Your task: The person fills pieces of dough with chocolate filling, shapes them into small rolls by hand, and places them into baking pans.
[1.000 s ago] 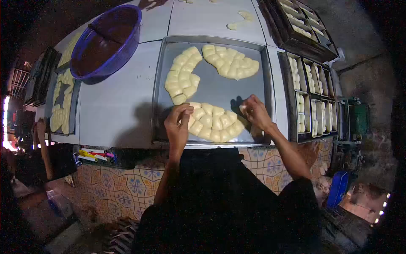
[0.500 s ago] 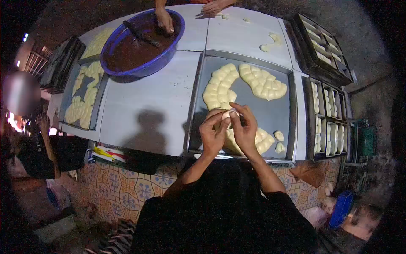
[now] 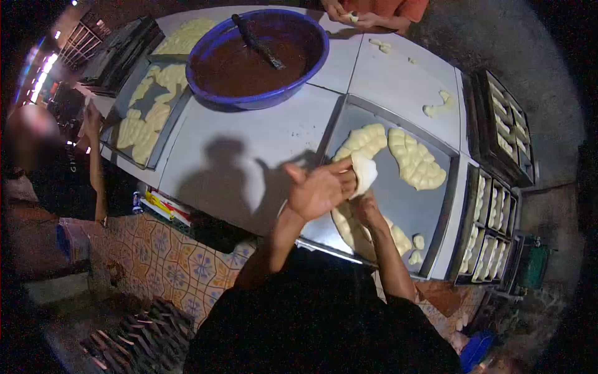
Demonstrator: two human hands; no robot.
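Observation:
A flattened piece of pale dough (image 3: 364, 174) hangs over the fingertips of my left hand (image 3: 321, 192), whose palm is turned up and thumb stands apart. My right hand (image 3: 366, 209) is just below the dough, its fingers partly hidden behind the dough and my left hand. Both are above a metal tray (image 3: 398, 168). In that tray lie dough clusters, one at the upper left (image 3: 364, 142), one at the upper right (image 3: 416, 161) and more under my hands. Two small dough lumps (image 3: 418, 241) sit near its lower right corner.
A blue basin (image 3: 255, 100) of brown filling holds a dark-handled tool (image 3: 255, 42). Another dough tray (image 3: 149, 121) is at the left, with a co-worker's arm (image 3: 94, 149) beside it. Partitioned dough trays (image 3: 492, 224) stand right. Another person's hands (image 3: 352, 15) hold dough at the back.
My left hand has opened palm up with the dough spread over its fingers. The view has turned. The other person's hand has left the basin and now holds dough with the other hand.

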